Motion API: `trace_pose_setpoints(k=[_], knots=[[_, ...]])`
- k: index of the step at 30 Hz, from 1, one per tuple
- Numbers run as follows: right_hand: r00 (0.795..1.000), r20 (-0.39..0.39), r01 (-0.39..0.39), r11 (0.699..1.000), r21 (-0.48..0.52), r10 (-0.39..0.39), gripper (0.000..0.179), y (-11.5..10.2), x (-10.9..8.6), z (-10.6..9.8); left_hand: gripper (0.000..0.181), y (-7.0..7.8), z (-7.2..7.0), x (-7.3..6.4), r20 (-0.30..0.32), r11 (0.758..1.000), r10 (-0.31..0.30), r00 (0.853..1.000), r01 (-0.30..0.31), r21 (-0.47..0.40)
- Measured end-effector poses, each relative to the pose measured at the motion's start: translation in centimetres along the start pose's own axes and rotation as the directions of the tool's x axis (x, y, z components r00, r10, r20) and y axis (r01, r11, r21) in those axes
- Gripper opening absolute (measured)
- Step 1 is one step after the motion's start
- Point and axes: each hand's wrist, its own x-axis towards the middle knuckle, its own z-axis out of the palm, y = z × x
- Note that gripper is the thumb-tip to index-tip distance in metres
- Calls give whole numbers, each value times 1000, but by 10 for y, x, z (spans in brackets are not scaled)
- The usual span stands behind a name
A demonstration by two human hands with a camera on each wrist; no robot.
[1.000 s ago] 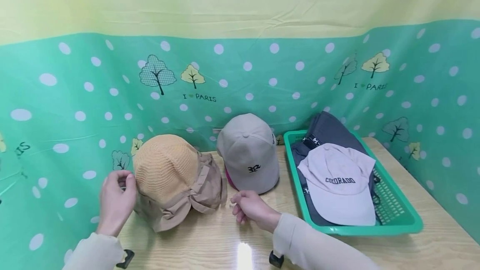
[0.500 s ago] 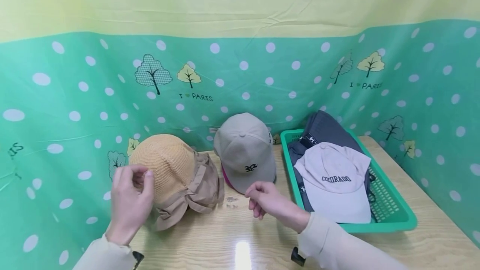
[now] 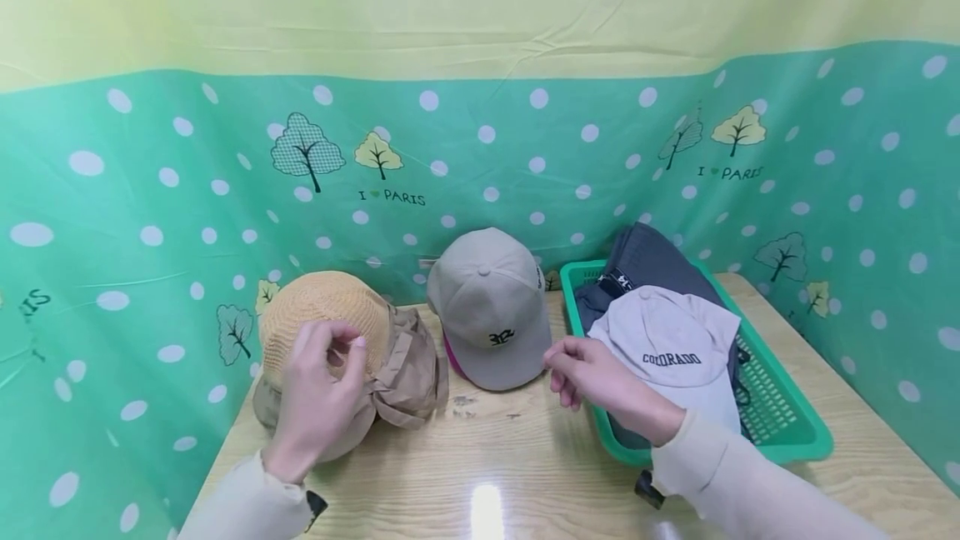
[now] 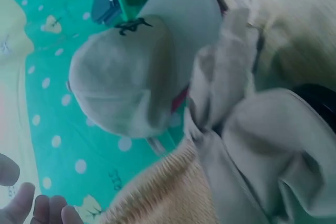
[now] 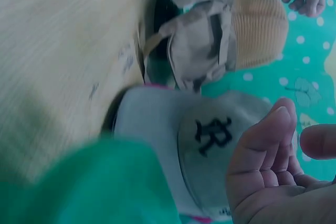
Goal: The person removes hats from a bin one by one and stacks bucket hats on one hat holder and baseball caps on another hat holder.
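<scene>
A straw sun hat point(image 3: 292, 332) with a brown cloth brim and bow sits on the left of the table; my left hand point(image 3: 318, 394) hovers in front of it, fingers loosely bent and holding nothing. In the middle stands a grey baseball cap point(image 3: 487, 298) with a black emblem, its visor toward me. My right hand point(image 3: 607, 382), also holding nothing, overlaps the left side of a green basket point(image 3: 795, 432) and a pale cap marked COLORADO point(image 3: 667, 332). In the right wrist view, the thumb and bent fingers point(image 5: 273, 129) are apart, with the grey cap beyond.
Dark grey hats point(image 3: 660, 257) lie under the pale cap in the basket at the right. A polka-dot curtain point(image 3: 517, 148) surrounds the back and sides of the wooden table point(image 3: 420, 490). Small dark marks point(image 3: 463, 407) show on the wood.
My left hand has moved right from the straw hat's left edge to in front of its crown. The right hand has moved right from below the grey cap to the basket.
</scene>
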Motion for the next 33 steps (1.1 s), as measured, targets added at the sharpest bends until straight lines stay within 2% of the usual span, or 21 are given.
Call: trace_pose_setpoints(k=[4,10,15,20,24,29,31,33], knots=[[999,-37,4,999,-35,-6,20,-2,-4,-16,7,7,10,2,26,1000,-3,1000,4,-22],[996,-80,37,992,-119,-46,21,-1,-7,-45,9,14,31,2,43,997,53,998,-51,-60],[990,-138,-3,979,-204,-26,23,4,0,-74,12,23,49,0,77,995,31,997,-23,-96],[983,-183,-63,971,-229,21,30,9,6,-104,11,31,69,-5,131,989,15,991,5,-147],[976,-212,-100,961,-258,45,35,13,8,-125,9,41,85,-10,207,984,-19,978,55,-169],[961,-272,-136,941,-309,50,39,23,10,-148,10,52,104,-18,276,966,-65,959,130,-224],[956,-289,-154,930,-334,54,41,28,11,-158,10,57,112,-22,319,958,-73,945,156,-242],[953,-295,-169,918,-357,61,43,33,10,-168,10,63,120,-25,378,951,-80,922,185,-249]])
